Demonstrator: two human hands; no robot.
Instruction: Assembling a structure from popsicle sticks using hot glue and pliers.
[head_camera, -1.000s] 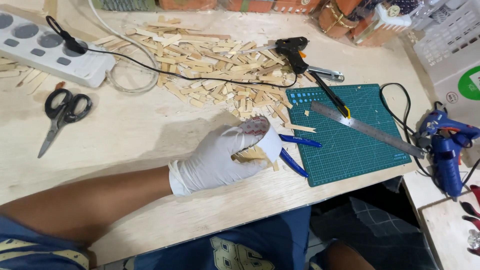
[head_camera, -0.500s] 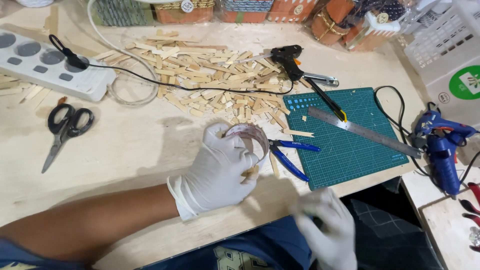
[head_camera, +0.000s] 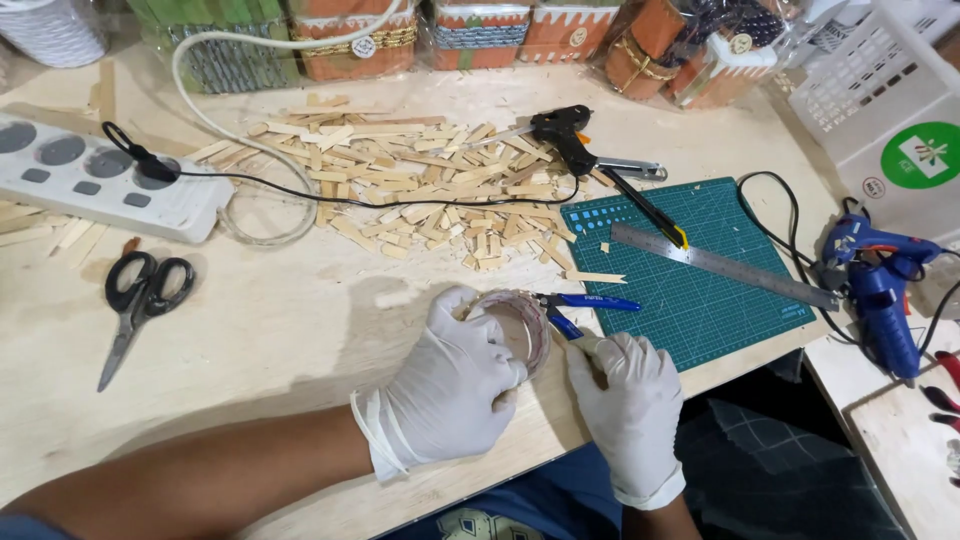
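Plywood tabletop (head_camera: 280, 330) fills most of the view, its near edge cut off by the person's arms and lap. Behind it, a row of wrapped decorated boxes (head_camera: 470, 35) is cropped by the top edge, and a white plastic basket (head_camera: 880, 110) runs out of frame at right. A green cutting mat (head_camera: 700, 290) lies right of centre with a steel ruler (head_camera: 725, 265) across it. A heap of short wooden sticks (head_camera: 430, 190) spreads over the middle, partly under a black glue gun (head_camera: 565, 135) and its cord. A white power strip (head_camera: 90, 180) sits at left, scissors (head_camera: 135, 300) below it; a blue glue gun (head_camera: 885, 295) rests at far right.

The left hand (head_camera: 450, 385), gloved in white, wraps its fingers around a small clear ring-shaped piece (head_camera: 520, 325), holding it upright; much of the ring is hidden behind the glove, so its make is hard to tell. Just right of it, the gloved right hand (head_camera: 630, 410) pinches closed on a thin stick (head_camera: 590, 350), mostly covered by the fingers. Blue-handled pliers (head_camera: 580, 305) lie touching the ring's right side.
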